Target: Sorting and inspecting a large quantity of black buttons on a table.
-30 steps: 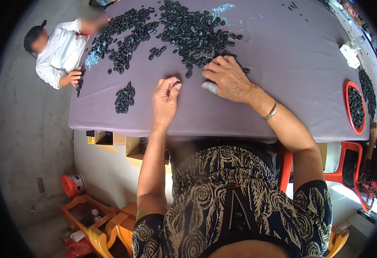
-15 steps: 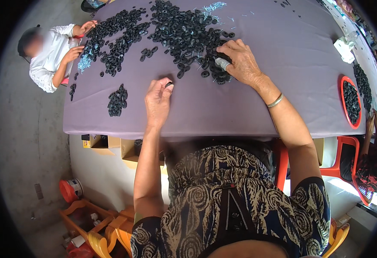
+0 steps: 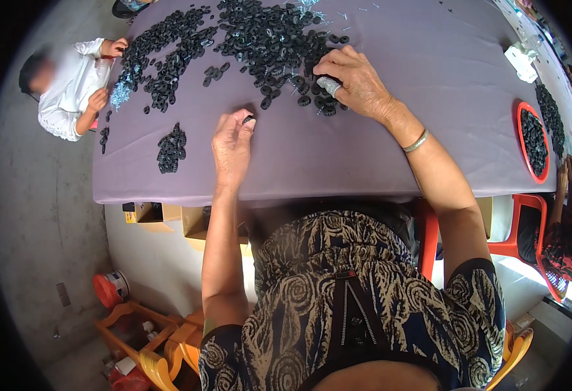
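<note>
Red basket (image 3: 519, 133) holds black pieces (image 3: 533, 144); left grip (image 3: 232, 144) pinches one piece (image 3: 249, 120), right grip's (image 3: 364, 86) closure and hold unclear.

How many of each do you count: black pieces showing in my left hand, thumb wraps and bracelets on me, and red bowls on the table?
Black piece in left hand: 1
Wrap on right hand: 1
Bracelet: 1
Red bowl: 1
Total: 4

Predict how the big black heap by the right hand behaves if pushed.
The heap of black pieces would probably spread rather than move as one, its pieces lying loose. Each may be light: the left hand pinches a similar small piece. Flattish, they'd probably slide, not roll.
</note>
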A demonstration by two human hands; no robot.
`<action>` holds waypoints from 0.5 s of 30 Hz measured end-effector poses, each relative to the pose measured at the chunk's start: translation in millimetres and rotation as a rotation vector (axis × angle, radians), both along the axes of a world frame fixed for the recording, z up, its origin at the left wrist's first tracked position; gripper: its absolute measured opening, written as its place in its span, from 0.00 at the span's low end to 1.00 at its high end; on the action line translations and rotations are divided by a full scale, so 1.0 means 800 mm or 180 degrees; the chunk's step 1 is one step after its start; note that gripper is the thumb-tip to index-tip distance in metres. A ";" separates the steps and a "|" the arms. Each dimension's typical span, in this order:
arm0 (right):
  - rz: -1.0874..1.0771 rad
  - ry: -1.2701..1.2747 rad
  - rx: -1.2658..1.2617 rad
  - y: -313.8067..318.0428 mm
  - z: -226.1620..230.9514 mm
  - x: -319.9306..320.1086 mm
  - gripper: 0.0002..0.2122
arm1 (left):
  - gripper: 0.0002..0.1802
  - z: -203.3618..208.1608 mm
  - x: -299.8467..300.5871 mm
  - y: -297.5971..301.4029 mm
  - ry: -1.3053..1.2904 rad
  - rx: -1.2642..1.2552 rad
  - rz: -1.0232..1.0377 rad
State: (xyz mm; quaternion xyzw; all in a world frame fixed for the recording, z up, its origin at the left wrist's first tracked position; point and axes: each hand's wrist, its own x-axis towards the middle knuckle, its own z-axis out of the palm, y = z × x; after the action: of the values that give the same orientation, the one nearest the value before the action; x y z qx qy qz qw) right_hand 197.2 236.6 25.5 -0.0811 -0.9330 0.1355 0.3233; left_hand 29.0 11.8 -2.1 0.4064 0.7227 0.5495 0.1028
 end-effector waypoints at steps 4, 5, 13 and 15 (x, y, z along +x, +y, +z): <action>0.0579 -0.0420 -0.0646 -0.009 0.018 0.005 0.06 | 0.09 0.003 0.001 0.000 -0.0110 -0.0026 -0.0034; 0.0758 -0.0579 -0.0704 -0.010 0.020 0.006 0.05 | 0.09 0.004 0.002 0.000 -0.0145 0.0028 -0.0033; 0.0718 -0.1250 0.0578 -0.044 0.031 0.008 0.10 | 0.09 -0.011 -0.006 -0.002 -0.0783 0.0517 -0.0213; 0.0664 -0.1171 0.0713 -0.047 0.031 0.007 0.04 | 0.09 -0.008 -0.004 0.001 -0.1033 0.0594 -0.0258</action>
State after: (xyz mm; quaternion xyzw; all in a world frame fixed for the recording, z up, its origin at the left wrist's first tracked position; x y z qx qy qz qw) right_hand 203.0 199.1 50.3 0.0287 -0.9888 0.0468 0.1391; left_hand 26.1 12.9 -8.8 0.3491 0.6255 0.6679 0.2019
